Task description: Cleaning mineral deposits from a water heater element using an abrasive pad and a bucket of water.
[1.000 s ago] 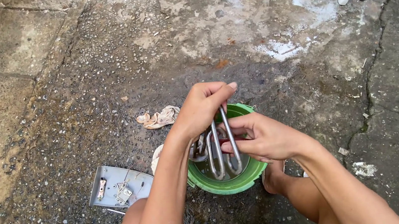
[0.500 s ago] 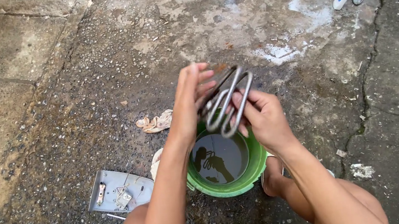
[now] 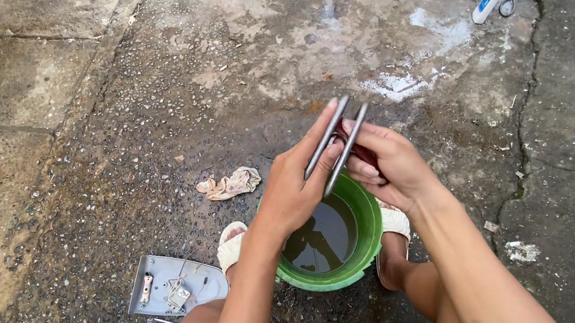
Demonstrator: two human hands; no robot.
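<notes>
I see the bent metal rod (image 3: 336, 143) held above the bucket (image 3: 368, 235), between my feet. A rag (image 3: 231, 184) lies left of it; a metal plate (image 3: 175, 286) sits nearer, further left.

Soft, even daylight fills the scene, bright but without hard sun. Shadows are faint and lie close under the arms and the bowl (image 3: 372, 242). The wet floor (image 3: 149, 90) gives a dull sheen, and the dark water in the bowl mirrors a dim silhouette. The picture is sharp throughout, with no motion blur. The wide lens bends lines slightly near the edges.
</notes>
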